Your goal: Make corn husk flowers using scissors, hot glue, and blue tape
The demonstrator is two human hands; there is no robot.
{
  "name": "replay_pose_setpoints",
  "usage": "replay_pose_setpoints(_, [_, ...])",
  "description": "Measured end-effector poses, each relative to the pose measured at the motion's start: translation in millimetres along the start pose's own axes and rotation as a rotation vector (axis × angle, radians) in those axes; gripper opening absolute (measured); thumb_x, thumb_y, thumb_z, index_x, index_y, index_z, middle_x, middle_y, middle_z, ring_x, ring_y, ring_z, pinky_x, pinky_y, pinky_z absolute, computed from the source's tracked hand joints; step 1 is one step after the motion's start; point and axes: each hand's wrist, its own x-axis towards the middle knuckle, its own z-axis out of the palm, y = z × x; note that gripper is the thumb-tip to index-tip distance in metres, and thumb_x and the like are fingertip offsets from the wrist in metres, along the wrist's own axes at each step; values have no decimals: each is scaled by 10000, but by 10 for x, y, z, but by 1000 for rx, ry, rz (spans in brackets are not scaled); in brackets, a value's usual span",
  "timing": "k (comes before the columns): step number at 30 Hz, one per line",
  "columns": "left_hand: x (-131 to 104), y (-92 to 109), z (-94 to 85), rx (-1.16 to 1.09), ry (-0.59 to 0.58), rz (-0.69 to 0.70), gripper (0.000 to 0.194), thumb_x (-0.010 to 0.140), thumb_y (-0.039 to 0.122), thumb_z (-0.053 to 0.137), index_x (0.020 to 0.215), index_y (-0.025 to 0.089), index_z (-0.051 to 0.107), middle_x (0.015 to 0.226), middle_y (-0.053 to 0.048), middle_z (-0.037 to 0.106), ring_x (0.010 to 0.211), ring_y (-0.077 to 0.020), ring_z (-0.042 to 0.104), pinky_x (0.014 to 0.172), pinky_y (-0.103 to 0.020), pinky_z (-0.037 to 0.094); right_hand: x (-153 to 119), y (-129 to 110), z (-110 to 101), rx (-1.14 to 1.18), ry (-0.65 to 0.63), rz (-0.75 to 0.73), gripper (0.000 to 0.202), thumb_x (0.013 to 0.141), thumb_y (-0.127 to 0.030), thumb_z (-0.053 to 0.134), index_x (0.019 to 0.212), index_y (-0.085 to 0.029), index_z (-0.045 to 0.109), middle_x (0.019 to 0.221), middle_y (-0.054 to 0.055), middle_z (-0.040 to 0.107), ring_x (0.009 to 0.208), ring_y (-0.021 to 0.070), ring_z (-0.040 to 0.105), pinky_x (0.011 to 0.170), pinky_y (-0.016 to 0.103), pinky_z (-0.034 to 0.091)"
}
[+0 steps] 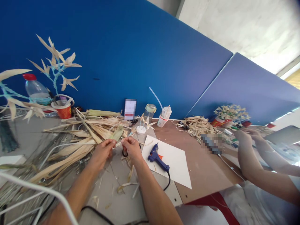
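My left hand (106, 151) is closed, thumb against fingers, on a pale green corn husk (117, 133) that sticks up past the fingertips. Close beside it, my right hand (131, 148) pinches with thumb and forefinger; what lies in that pinch is too small to make out. A black loop (125, 152), perhaps a scissor handle, shows just under the right fingers. To the right, a blue glue gun (158, 158) with an orange trigger rests on a white sheet (180, 162). Dried husks (77, 147) are heaped left of my hands.
Along the blue partition (117, 47) stand a phone (130, 109), a lidded jar (150, 112) and a paper cup (163, 120). A husk flower (56, 62) rises from a red cup (64, 111) at left. At right, a co-worker's arms (253, 153) reach over the table beside another husk pile (199, 128).
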Motion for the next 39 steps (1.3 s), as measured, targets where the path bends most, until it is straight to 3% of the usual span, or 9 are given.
replay_pose_setpoints(3, [-30, 35, 40, -32, -55, 11, 376, 637, 471, 757, 766, 146, 617, 505, 71, 467, 360, -24, 235, 385, -200, 183, 17, 19, -8, -13, 3, -13, 138, 653, -300, 636, 602, -181, 588, 451, -76, 463, 390, 61, 330, 403, 195, 246])
replay_pose_setpoints(6, [-48, 55, 65, -17, -99, -9, 394, 609, 455, 783, 781, 136, 629, 579, 35, 557, 368, -18, 268, 386, -195, 198, 33, 70, -3, -51, 17, -40, 128, 660, -296, 631, 617, -181, 597, 452, -75, 460, 413, 71, 330, 424, 202, 247])
replay_pose_setpoints(13, [-25, 21, 47, 69, -63, -87, 397, 580, 453, 778, 737, 143, 585, 552, 55, 523, 366, -24, 299, 372, -184, 189, 56, 126, 7, -138, 8, -92, 145, 686, -310, 605, 638, -173, 594, 513, -62, 470, 504, 94, 404, 510, 215, 322])
replay_pose_setpoints(17, [-9, 13, 30, 84, -8, -89, 406, 576, 473, 762, 703, 154, 544, 556, 69, 503, 371, -16, 282, 377, -177, 197, 124, -32, -219, -326, 187, -211, 188, 752, -319, 539, 750, -158, 637, 650, -11, 583, 617, 136, 513, 622, 251, 408])
replay_pose_setpoints(20, [-12, 14, 26, 95, 8, -69, 421, 581, 498, 751, 692, 156, 532, 558, 74, 491, 381, -14, 281, 387, -171, 213, 162, -105, -392, -591, 332, -234, 197, 779, -232, 499, 839, -145, 666, 802, 46, 655, 748, 174, 584, 728, 276, 435])
replay_pose_setpoints(24, [-19, 7, 31, 85, -14, -51, 445, 576, 529, 745, 685, 151, 538, 555, 73, 486, 376, -9, 266, 387, -170, 198, 156, -62, -418, -932, 249, -198, 234, 790, -117, 481, 880, -153, 694, 900, 81, 691, 849, 189, 615, 793, 267, 429])
replay_pose_setpoints(28, [-16, 2, 34, 86, -21, -43, 456, 569, 550, 738, 665, 151, 539, 549, 72, 480, 367, -10, 268, 383, -175, 188, 134, -44, -363, -1155, 183, -208, 247, 816, -100, 480, 876, -170, 709, 910, 84, 698, 888, 187, 619, 814, 249, 414])
replay_pose_setpoints(33, [-5, -3, 35, 96, -23, -54, 464, 568, 567, 730, 663, 155, 539, 551, 71, 480, 367, -13, 267, 383, -179, 187, 78, -74, -325, -1371, 148, -118, 179, 819, -212, 543, 880, -186, 709, 917, 99, 686, 905, 235, 603, 789, 307, 411])
replay_pose_setpoints(39, [0, -16, 35, 107, -39, -65, 468, 571, 575, 725, 646, 156, 531, 540, 79, 466, 365, -13, 261, 388, -184, 182, -10, -37, -238, -1477, 168, -119, 262, 773, -329, 631, 984, -185, 689, 1019, 137, 634, 983, 310, 570, 801, 394, 414])
